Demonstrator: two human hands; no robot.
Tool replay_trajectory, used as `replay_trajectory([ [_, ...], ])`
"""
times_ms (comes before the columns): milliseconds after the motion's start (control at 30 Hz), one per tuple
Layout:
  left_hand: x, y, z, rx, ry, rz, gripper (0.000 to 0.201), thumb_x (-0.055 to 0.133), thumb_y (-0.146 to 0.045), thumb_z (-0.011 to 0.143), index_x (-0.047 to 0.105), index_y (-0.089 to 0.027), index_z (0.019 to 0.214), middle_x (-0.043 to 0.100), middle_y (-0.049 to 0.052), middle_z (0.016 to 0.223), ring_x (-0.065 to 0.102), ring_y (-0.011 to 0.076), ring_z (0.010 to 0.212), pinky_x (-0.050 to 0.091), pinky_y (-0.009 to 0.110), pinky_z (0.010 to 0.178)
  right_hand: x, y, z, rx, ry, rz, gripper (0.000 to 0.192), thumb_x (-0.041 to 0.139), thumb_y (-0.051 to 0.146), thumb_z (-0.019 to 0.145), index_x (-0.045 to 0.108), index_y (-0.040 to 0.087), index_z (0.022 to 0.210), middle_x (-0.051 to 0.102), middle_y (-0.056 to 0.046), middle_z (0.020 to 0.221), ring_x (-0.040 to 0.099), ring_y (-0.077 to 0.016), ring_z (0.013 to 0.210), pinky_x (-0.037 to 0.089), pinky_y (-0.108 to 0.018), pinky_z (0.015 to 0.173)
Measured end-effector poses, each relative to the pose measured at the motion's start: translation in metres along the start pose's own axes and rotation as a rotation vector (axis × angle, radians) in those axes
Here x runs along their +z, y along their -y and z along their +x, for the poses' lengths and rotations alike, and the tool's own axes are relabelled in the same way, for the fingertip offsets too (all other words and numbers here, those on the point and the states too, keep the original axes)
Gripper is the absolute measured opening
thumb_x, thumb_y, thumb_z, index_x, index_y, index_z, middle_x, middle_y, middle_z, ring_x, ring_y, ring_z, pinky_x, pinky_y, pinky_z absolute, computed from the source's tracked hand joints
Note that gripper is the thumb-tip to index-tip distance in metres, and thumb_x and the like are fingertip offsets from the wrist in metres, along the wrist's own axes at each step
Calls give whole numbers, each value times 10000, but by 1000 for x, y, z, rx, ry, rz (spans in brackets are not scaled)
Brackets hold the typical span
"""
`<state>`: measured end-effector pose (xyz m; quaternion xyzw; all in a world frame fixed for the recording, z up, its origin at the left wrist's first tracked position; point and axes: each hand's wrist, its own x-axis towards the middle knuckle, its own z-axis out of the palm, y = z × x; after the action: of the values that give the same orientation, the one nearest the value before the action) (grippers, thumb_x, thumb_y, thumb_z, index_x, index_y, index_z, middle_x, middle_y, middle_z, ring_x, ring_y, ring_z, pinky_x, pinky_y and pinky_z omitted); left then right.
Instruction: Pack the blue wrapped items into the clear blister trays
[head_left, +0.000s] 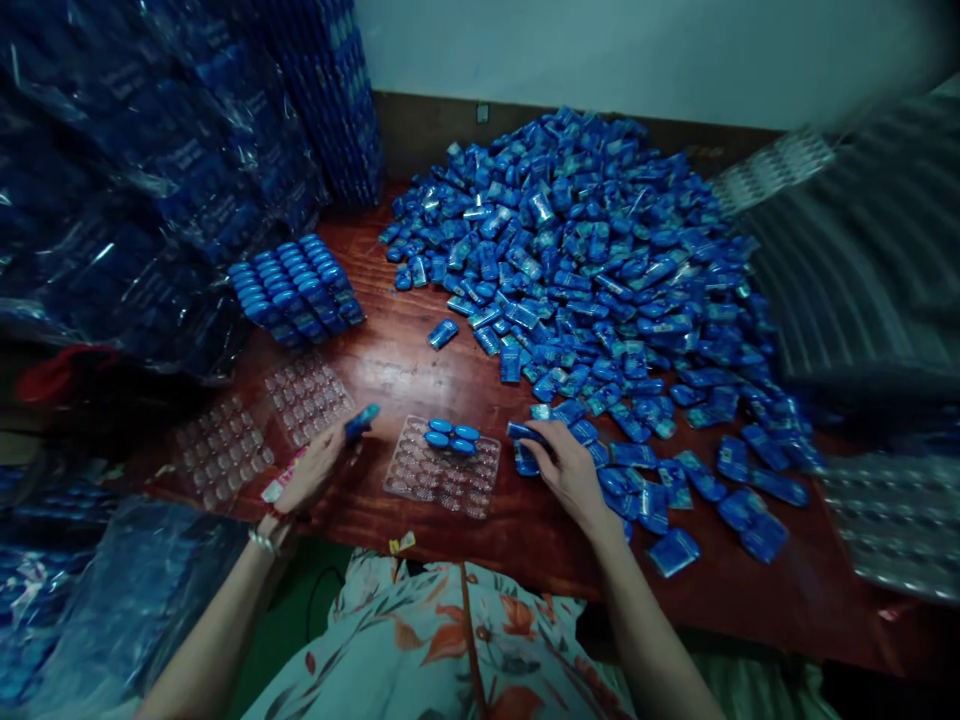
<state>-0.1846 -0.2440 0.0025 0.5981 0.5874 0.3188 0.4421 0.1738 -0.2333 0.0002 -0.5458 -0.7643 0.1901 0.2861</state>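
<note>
Bare forearms, left hand (315, 468) with bracelets at the wrist, right hand (571, 470) unadorned, white floral garment with orange-red flowers

Small blue packet (362, 421) at the clear blister tray's (442, 470) left edge; tray nearly empty.

A filled tray (296, 288) is sitting on the table (420, 365) at the left; two empty trays (255, 425) are lying below it; wrapped blue stacks (150, 170) are leaning behind; grey sheets (862, 260) are piling at the right.
</note>
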Motion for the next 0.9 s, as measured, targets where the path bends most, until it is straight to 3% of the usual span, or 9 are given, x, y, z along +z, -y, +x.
replay_trajectory([
  [100, 16, 0, -27, -33, 35, -34, 421, 341, -417, 928, 582, -172, 1171, 607, 99, 1157, 587, 195, 978, 506, 275, 741, -1, 25, -22, 67, 88, 132, 235, 416, 273, 914, 541, 222, 1106, 604, -64, 1037, 574, -178, 972, 455, -315, 846],
  [200, 42, -5, -28, -13, -8, -20, 352, 486, -399, 873, 592, -170, 1117, 632, 77, 1108, 588, 201, 1019, 497, 317, 841, 18, 46, -35, 94, 186, 168, 320, 403, 242, 909, 440, 218, 1226, 594, -69, 1104, 578, -175, 1002, 474, -315, 847],
  [300, 61, -9, -20, 81, -173, 79, 363, 565, -384, 830, 543, -171, 1123, 645, 71, 1038, 616, 191, 941, 513, 330, 822, 45, 53, -39, 90, 92, 160, 316, 404, 189, 894, 445, 206, 1207, 608, -73, 1037, 589, -180, 948, 491, -320, 817],
  [367, 67, -12, -15, 191, -227, 176, 313, 562, -354, 838, 533, -177, 1095, 642, 64, 980, 621, 182, 887, 525, 329, 794, 57, 52, -37, 3, 57, 89, 339, 381, 117, 876, 480, 202, 1188, 605, -83, 1012, 572, -189, 955, 486, -332, 825],
  [467, 68, -17, -10, 413, -144, 326, 220, 495, -266, 885, 534, -184, 1085, 619, 73, 985, 597, 178, 926, 518, 333, 817, 57, 48, -29, -145, 100, -74, 413, 344, 27, 838, 514, 178, 1182, 592, -103, 981, 549, -197, 944, 478, -332, 807],
  [633, 73, -26, -5, 690, 22, 469, 322, 385, -120, 909, 477, -182, 1211, 581, 114, 1076, 549, 181, 1010, 512, 355, 846, 35, 52, -9, -252, 289, -326, 346, 368, 41, 852, 555, 152, 1121, 571, -102, 914, 526, -193, 841, 454, -305, 725],
  [767, 81, -36, -2, 739, 79, 567, 283, 371, -131, 915, 498, -162, 1165, 581, 113, 1049, 540, 205, 1024, 509, 398, 865, 28, 66, 6, -303, 405, -458, 249, 404, 109, 887, 578, 190, 1046, 568, -70, 852, 520, -183, 792, 426, -292, 699],
  [900, 89, -43, 1, 687, 181, 677, 229, 386, -139, 907, 542, -132, 1074, 577, 111, 1019, 544, 208, 967, 506, 400, 852, 34, 78, 14, -304, 439, -507, 271, 425, 111, 880, 557, 200, 1100, 584, -78, 879, 541, -191, 823, 432, -303, 723],
])
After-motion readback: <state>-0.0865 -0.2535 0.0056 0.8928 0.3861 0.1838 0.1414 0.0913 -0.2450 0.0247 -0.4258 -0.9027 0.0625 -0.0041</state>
